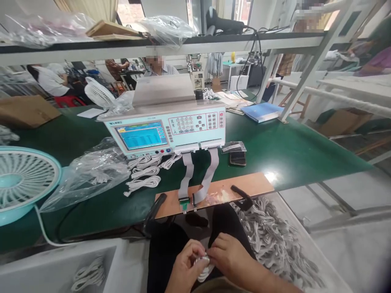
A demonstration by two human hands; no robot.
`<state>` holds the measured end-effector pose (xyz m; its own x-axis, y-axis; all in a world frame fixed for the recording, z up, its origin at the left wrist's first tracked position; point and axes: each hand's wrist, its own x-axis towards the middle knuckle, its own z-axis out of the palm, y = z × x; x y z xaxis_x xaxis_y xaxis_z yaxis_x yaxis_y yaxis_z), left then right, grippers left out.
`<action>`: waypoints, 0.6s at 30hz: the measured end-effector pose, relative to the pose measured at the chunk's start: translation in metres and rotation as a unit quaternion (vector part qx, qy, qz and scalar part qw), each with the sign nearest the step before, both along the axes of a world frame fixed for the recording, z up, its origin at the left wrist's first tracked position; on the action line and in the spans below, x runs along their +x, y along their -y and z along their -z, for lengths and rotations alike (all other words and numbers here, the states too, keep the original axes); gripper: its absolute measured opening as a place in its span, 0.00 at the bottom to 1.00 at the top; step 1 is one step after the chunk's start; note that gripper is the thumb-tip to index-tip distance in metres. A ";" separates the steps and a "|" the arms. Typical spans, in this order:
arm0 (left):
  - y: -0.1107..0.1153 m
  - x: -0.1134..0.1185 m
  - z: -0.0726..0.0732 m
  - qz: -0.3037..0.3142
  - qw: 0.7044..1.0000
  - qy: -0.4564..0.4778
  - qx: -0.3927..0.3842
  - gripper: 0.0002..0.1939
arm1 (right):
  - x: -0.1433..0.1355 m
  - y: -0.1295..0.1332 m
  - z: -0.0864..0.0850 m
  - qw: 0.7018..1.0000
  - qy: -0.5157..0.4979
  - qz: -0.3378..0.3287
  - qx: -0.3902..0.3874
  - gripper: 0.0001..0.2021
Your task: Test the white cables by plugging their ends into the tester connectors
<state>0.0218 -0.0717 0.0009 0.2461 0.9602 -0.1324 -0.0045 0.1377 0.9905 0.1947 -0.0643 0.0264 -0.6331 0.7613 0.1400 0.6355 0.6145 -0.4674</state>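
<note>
Above my lap, my left hand is closed around a coiled white cable. The fingers of my right hand pinch at the same bundle from the other side, over its upper end; what exactly they grip there is partly hidden. Beyond my hands, two grey ribbon cables run from a tester with a lit blue screen down to a wooden board. A small green circuit board sits at the board's front edge, where the ribbons end.
On my right, a bin holds a heap of white cables. A white box at left contains a coiled cable. Black clamps grip the wooden board. More coils, a plastic bag and a fan lie across the green table.
</note>
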 end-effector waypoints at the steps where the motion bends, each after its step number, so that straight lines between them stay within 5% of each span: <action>1: 0.001 -0.002 -0.001 0.014 1.000 0.015 -0.015 0.05 | -0.002 -0.001 -0.003 0.999 0.026 -0.030 0.010 0.07; 10: 0.019 -0.008 -0.001 0.085 0.979 0.114 -0.146 0.14 | -0.008 0.011 -0.019 0.967 0.148 -0.201 0.047 0.02; 15: 0.038 -0.011 0.024 0.047 0.959 0.168 -0.225 0.16 | -0.008 0.025 0.005 0.975 0.105 -0.185 0.069 0.03; 18: 0.047 -0.016 0.027 0.020 0.956 0.174 -0.237 0.17 | -0.010 0.033 0.022 0.995 -0.004 -0.093 0.026 0.02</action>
<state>0.0057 -0.1185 -0.0263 0.3887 0.8021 -0.4533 -0.3072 0.5767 0.7570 0.1851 -0.0973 0.0039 -0.7615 0.6218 0.1828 0.5039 0.7455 -0.4363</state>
